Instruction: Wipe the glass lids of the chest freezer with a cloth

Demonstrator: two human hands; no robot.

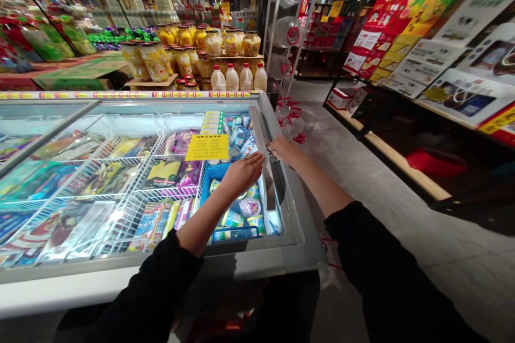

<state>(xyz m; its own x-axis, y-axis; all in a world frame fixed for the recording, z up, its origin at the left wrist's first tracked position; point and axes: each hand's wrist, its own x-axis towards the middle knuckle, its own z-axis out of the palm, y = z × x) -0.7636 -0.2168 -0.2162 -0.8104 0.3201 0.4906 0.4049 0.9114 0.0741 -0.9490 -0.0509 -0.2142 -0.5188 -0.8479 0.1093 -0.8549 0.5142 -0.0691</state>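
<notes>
A chest freezer (292, 214) with glass sliding lids (96, 112) fills the view in front of me. My left hand (246, 170) lies over the glass, its fingers stretched out together and their tips against the lid's grey end strip (270, 187). On the other side of that strip, my right hand (285, 151) has its fingers bent over the lid's edge by the freezer rim; the fingertips are partly hidden. Below my left hand, a blue basket (206, 187) holds tubs and small packs of frozen treats (250, 206). A yellow notice (208, 147) is on the glass.
White wire baskets (132, 193) divide bagged frozen goods to the left. Behind the freezer stand jars of fruit (185, 61) and several red-capped bottles (232, 77). A white rack (277, 27) is beyond the corner. Shelves with gift boxes (422, 67) line the right side of the aisle (386, 209).
</notes>
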